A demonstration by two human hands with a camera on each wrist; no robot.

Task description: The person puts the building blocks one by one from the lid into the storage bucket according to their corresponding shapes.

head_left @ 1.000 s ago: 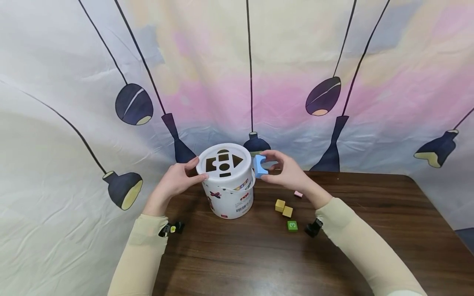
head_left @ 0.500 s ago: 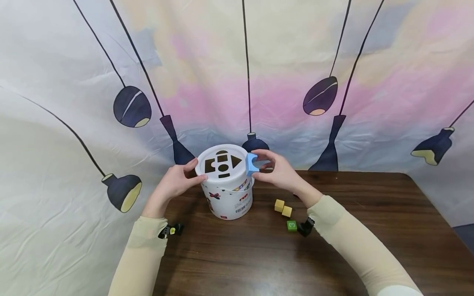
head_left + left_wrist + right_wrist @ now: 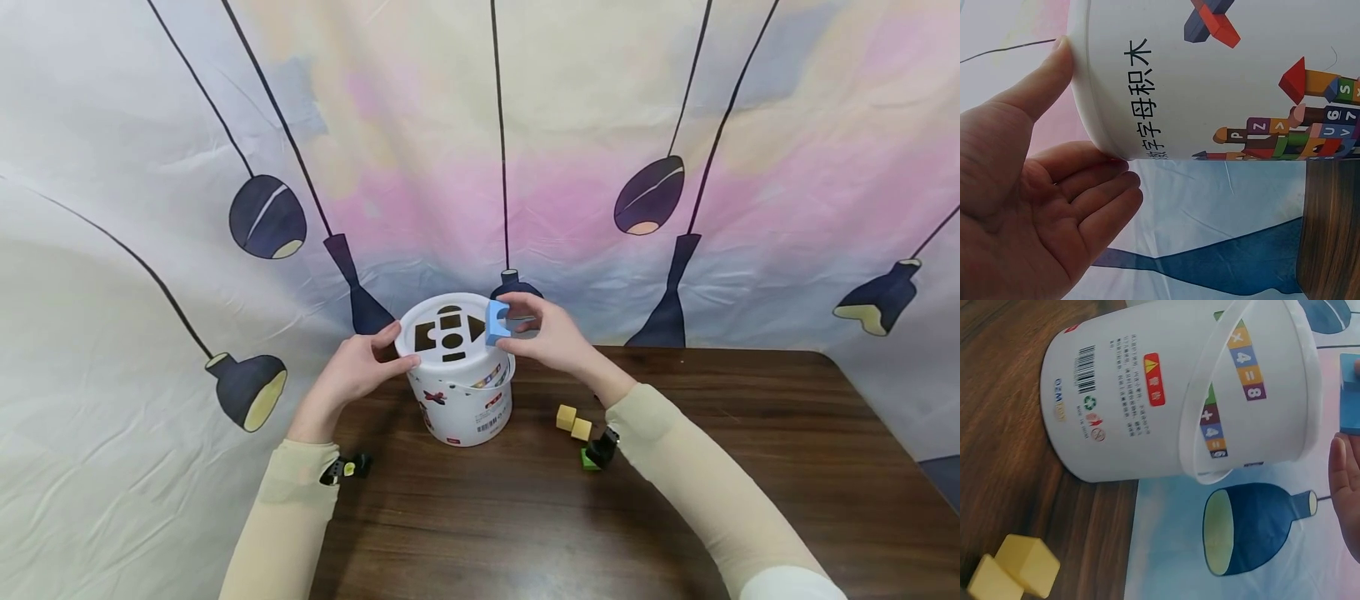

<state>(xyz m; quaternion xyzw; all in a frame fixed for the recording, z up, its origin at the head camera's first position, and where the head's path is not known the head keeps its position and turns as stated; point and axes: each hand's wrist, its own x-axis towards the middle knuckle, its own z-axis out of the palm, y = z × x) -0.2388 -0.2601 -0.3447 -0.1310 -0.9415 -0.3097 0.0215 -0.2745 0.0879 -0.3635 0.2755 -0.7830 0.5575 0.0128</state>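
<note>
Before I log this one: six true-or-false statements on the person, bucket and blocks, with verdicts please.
1. The right hand's grip pinches a light-blue notched block. True.
2. The left hand's grip is clear of the white bucket. False: it touches the bucket's top edge.
3. The bucket's lid has shaped cut-outs. True.
4. The bucket lies on its side. False: it stands upright on the wood-grain table.
5. Two yellow blocks sit close together on the table. True.
6. The light-blue notched block is inside the bucket. False: it is outside, higher than the lid.
</note>
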